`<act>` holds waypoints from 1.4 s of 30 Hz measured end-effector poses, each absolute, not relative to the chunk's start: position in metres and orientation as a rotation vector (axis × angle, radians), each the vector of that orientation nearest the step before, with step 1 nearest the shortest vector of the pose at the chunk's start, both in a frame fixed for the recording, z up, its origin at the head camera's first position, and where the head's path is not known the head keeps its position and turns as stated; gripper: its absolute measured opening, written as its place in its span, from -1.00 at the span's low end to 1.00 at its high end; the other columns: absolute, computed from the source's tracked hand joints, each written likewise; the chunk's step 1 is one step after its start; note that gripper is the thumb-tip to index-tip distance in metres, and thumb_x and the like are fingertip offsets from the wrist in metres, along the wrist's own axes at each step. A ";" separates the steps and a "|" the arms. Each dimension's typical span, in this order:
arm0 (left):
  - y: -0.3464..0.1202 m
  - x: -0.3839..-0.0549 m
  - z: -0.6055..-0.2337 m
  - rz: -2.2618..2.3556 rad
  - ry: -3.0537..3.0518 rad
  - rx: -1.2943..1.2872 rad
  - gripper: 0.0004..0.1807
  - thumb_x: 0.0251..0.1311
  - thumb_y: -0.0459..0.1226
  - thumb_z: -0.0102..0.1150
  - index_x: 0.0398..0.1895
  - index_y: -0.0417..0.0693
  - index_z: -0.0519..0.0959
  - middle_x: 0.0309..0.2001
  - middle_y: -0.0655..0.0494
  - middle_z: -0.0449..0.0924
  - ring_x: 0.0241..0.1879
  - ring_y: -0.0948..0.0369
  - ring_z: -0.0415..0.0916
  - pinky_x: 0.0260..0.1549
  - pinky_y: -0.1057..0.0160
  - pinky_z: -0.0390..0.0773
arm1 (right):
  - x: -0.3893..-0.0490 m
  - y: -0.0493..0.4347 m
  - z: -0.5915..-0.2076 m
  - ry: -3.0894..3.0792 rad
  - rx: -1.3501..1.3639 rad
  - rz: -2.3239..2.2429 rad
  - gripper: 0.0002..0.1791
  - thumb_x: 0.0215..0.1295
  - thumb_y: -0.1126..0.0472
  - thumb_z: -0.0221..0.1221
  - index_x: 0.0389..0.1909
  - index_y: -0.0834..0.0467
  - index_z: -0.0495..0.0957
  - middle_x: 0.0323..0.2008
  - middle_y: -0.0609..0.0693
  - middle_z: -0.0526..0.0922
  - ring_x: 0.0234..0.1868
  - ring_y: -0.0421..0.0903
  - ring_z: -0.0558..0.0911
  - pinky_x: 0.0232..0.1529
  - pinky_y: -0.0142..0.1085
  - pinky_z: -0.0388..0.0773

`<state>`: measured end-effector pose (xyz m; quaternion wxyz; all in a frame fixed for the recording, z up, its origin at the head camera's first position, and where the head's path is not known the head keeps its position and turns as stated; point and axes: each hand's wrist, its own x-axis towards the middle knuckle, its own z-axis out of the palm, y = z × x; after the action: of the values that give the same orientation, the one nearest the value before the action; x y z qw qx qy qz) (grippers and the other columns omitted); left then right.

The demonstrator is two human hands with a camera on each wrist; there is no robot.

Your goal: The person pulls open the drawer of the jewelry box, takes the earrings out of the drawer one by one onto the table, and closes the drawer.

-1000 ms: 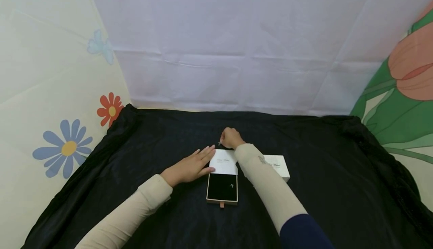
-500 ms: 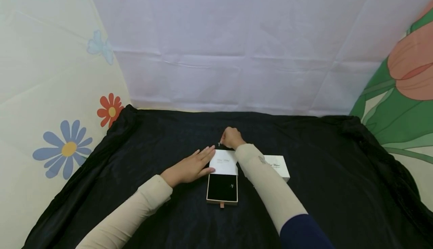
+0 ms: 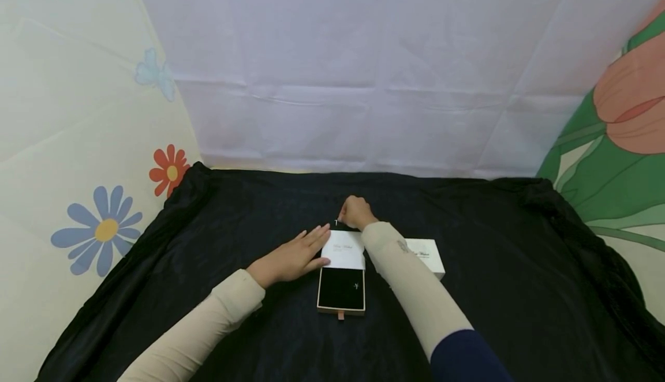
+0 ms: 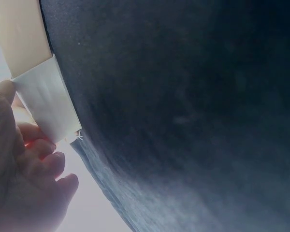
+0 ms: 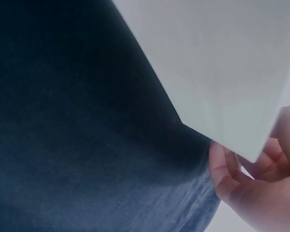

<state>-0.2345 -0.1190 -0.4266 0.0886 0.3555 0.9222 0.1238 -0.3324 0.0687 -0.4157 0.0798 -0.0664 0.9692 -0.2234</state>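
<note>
A white box sleeve (image 3: pixel 343 248) lies in the middle of the dark cloth, its drawer (image 3: pixel 341 311) pulled out toward me. The drawer has a black lining, a small tab, and a tiny silvery piece at its right. My left hand (image 3: pixel 288 259) lies along the sleeve's left side with fingers extended, thumb and fingertips at its edge. Past the far end, my right hand (image 3: pixel 357 212) is curled, its fingertips at a small silvery piece of jewellery (image 3: pixel 336 222). In the left wrist view this silvery piece (image 4: pixel 79 136) shows by the box's far corner. Its exact kind is too small to tell.
A second white box (image 3: pixel 426 257) with dark lettering sits to the right, partly behind my right forearm. Dark cloth (image 3: pixel 249 209) covers the table. A pale backdrop (image 3: pixel 322 122) hangs behind its far edge, with printed flowers on the panels at both sides.
</note>
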 end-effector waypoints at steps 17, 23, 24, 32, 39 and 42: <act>-0.119 -0.234 -0.426 0.351 2.753 1.070 -0.22 0.43 0.12 -0.23 0.52 -0.14 -0.07 0.53 -0.03 -0.17 0.49 0.07 -0.16 0.39 -0.08 -0.03 | -0.333 0.074 -0.419 2.907 -0.243 -0.696 -0.88 0.19 0.25 0.31 -0.49 0.14 0.74 -0.42 -0.05 0.73 -0.25 -0.03 0.65 -0.15 -0.20 0.57; -0.118 -0.232 -0.425 0.345 2.756 1.068 -0.22 0.43 0.12 -0.23 0.51 -0.15 -0.07 0.52 -0.04 -0.16 0.49 0.06 -0.15 0.39 -0.09 -0.03 | -0.331 0.074 -0.418 2.908 -0.237 -0.719 -0.88 0.19 0.26 0.30 -0.51 0.15 0.74 -0.43 -0.04 0.73 -0.29 -0.04 0.65 -0.19 -0.22 0.58; -0.118 -0.232 -0.425 0.345 2.757 1.069 -0.22 0.43 0.11 -0.22 0.51 -0.15 -0.07 0.52 -0.04 -0.16 0.49 0.06 -0.15 0.39 -0.09 -0.03 | -0.330 0.074 -0.417 2.909 -0.236 -0.723 -0.88 0.20 0.26 0.30 -0.50 0.15 0.74 -0.43 -0.04 0.73 -0.29 -0.04 0.65 -0.20 -0.22 0.58; -0.118 -0.232 -0.425 0.333 2.764 1.064 -0.21 0.43 0.12 -0.23 0.51 -0.15 -0.07 0.53 -0.03 -0.17 0.49 0.06 -0.15 0.39 -0.08 -0.02 | -0.325 0.074 -0.415 2.909 -0.228 -0.755 -0.87 0.22 0.28 0.28 -0.49 0.16 0.74 -0.40 -0.01 0.73 -0.26 -0.01 0.66 -0.20 -0.20 0.60; -0.118 -0.233 -0.427 0.339 2.765 1.062 -0.21 0.42 0.12 -0.22 0.51 -0.14 -0.06 0.53 -0.01 -0.17 0.49 0.07 -0.15 0.39 -0.08 -0.02 | -0.326 0.075 -0.418 2.927 -0.229 -0.756 -0.86 0.22 0.25 0.29 -0.50 0.14 0.74 -0.41 -0.03 0.73 -0.22 0.00 0.66 -0.13 -0.17 0.59; -0.118 -0.233 -0.427 0.352 2.760 1.061 -0.22 0.42 0.12 -0.21 0.51 -0.15 -0.06 0.53 -0.02 -0.17 0.49 0.06 -0.15 0.39 -0.09 -0.02 | -0.325 0.075 -0.418 2.918 -0.215 -0.771 -0.86 0.22 0.25 0.28 -0.49 0.14 0.74 -0.41 -0.03 0.73 -0.23 0.00 0.66 -0.15 -0.17 0.59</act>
<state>-0.2334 -0.1181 -0.4275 0.0816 0.3550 0.9238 0.1179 -0.3246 0.0746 -0.4180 0.0581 -0.0708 0.9628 -0.2543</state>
